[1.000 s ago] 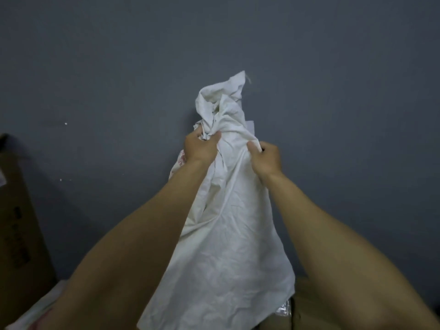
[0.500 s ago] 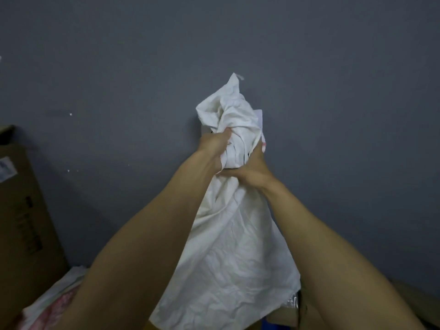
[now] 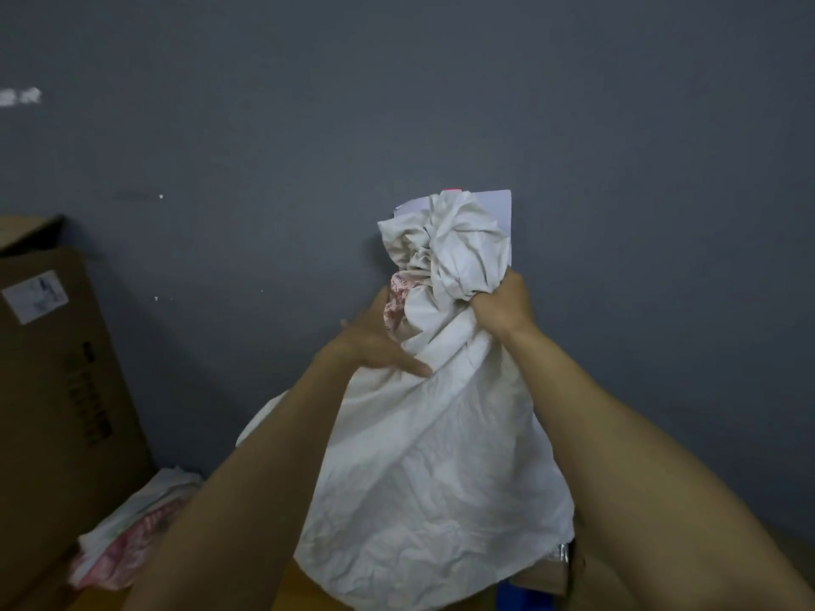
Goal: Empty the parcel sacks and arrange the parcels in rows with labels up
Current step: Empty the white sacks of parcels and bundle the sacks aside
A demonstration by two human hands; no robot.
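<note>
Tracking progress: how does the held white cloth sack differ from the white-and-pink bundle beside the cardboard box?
The white cloth sack is held up, neck gripped by the right hand; the white-and-pink bundle lies heaped, untouched. The sack shows mostly white, the bundle much pink. Both are creased.

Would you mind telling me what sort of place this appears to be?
Likely a storeroom or parcel sorting area: a labelled cardboard box stands beside a grey wall, and a white cloth sack is held up.
</note>
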